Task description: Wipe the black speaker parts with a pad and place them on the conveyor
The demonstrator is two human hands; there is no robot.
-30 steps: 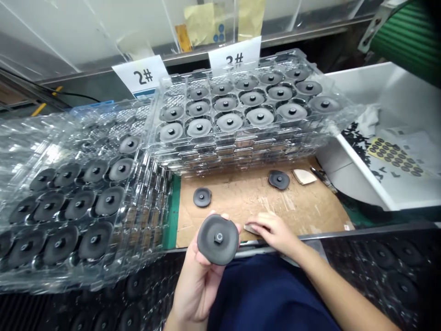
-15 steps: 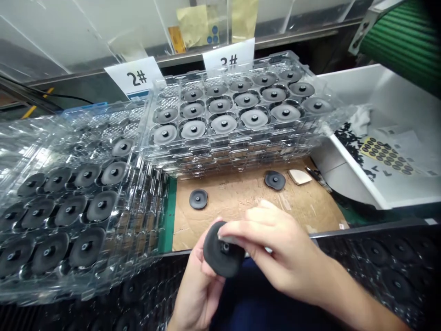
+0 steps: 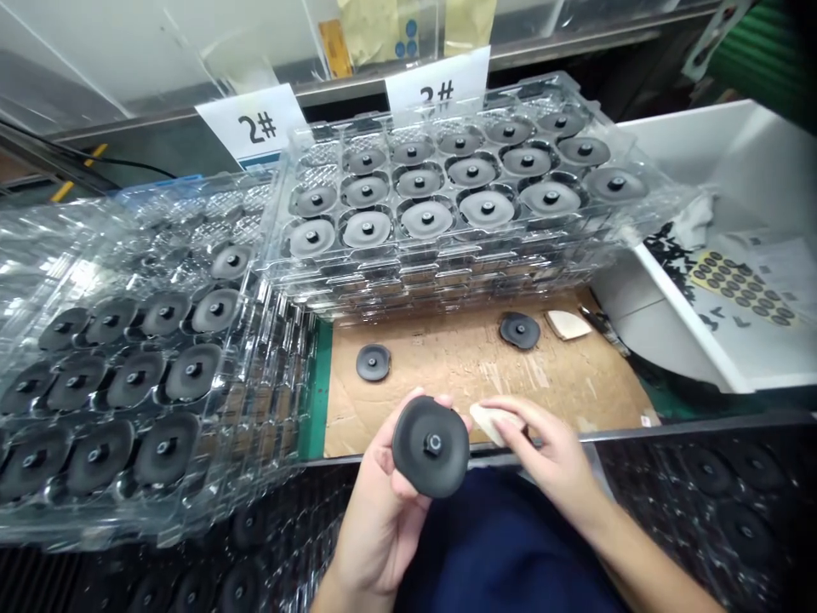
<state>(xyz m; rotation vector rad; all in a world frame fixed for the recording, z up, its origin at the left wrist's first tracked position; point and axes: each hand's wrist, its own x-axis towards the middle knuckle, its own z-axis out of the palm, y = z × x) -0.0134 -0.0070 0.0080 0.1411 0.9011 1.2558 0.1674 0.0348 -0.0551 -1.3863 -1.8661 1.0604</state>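
Observation:
A round black part (image 3: pixel 431 446) with a small hub at its centre faces up in my left hand (image 3: pixel 389 502), whose fingers hold its edge. Just to the right, my right hand (image 3: pixel 549 451) pinches a small white pad (image 3: pixel 494 421), apart from the black part. Beyond the hands, a brown cardboard sheet (image 3: pixel 440 366) carries one black disc (image 3: pixel 373 363) at the left and another (image 3: pixel 519 330) at the right. A second white pad (image 3: pixel 568 324) lies beside the right one.
Stacked clear trays of black parts stand at the back (image 3: pixel 421 255) and left (image 3: pixel 236 426). A white bin (image 3: pixel 689 315) with a yellow sticker sheet (image 3: pixel 744 287) is at the right. Dark trays (image 3: pixel 734 502) sit low at the right.
My right hand has drawn back to the right from the black part, and the white pad in its fingers now shows clearly. The black part faces the camera more.

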